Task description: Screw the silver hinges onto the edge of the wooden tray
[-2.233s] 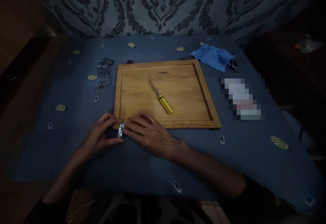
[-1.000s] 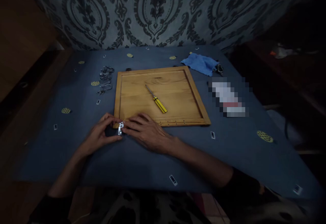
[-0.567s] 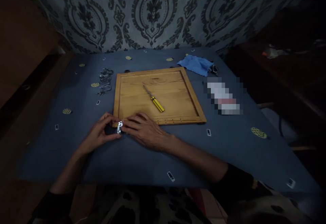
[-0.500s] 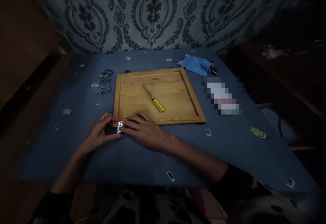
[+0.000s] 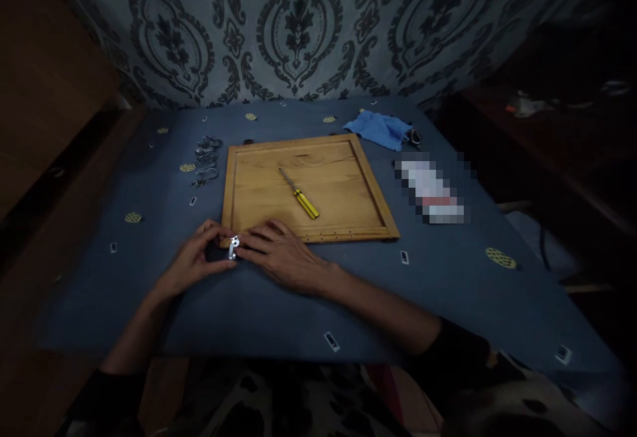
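A shiny metal hook (image 5: 233, 247) is at the near left corner of a framed wooden board (image 5: 338, 188), against its front edge. My left hand (image 5: 196, 258) is closed about the hook from the left, with the thumb low and the fingers at the corner. From the right, the fingertips of my right hand (image 5: 286, 258) press on the hook, and its other fingers lie over the board's front edge. Small dark holes run along that edge to the right. On the board rests a screwdriver (image 5: 299, 195) with a yellow and black handle.
Several metal hooks (image 5: 208, 152) and a few screws (image 5: 198, 184) lie left of the board. A blue cloth (image 5: 381, 130) is at the back right, with a dark item beside it. A blurred-out white packet (image 5: 430, 188) lies right of the board on the blue tablecloth (image 5: 448, 278).
The camera view has shifted very slightly. Both hands stay at the hook and the board's corner, and nothing is picked up or let go.
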Demonstrator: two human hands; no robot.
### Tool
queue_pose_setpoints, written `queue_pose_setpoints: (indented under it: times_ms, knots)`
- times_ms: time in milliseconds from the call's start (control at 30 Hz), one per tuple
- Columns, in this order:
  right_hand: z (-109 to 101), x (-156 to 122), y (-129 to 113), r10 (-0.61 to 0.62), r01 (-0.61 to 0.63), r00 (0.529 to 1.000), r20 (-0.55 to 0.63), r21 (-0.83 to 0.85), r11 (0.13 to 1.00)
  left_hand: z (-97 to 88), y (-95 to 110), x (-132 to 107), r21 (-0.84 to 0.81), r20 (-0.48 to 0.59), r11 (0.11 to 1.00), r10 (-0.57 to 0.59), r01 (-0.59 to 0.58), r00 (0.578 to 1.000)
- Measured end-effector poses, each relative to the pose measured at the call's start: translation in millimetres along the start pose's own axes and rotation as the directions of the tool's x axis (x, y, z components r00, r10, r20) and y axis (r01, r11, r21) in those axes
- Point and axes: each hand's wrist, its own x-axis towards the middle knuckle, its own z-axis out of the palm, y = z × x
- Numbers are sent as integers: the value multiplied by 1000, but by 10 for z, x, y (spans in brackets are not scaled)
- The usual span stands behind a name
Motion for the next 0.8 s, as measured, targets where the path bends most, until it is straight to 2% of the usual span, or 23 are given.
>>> queue_pose_setpoints:
  times_ms: [333,500,567,700,800]
  knots:
    - [27,-2,10,-5,5,1000,-14,24,1000,-18,27,-13,-73,-19,997,-14,12,1000]
    - [11,-4,6,-7,8,1000,-9,43,999,-34,80,10,-168,-115,970,-196,175,974]
    - [5,-1,3,-6,6,1000,-3,43,999,-71,133,60,-146,-138,969,-219,199,966]
    - [-8,13,-9,5,-5,1000,15,5,1000,-203,258,242,52,-142,995,-74,82,987]
    - [-50,26,-31,0,2,998,61,-36,999,-273,296,427,219,-146,975,52,-19,988]
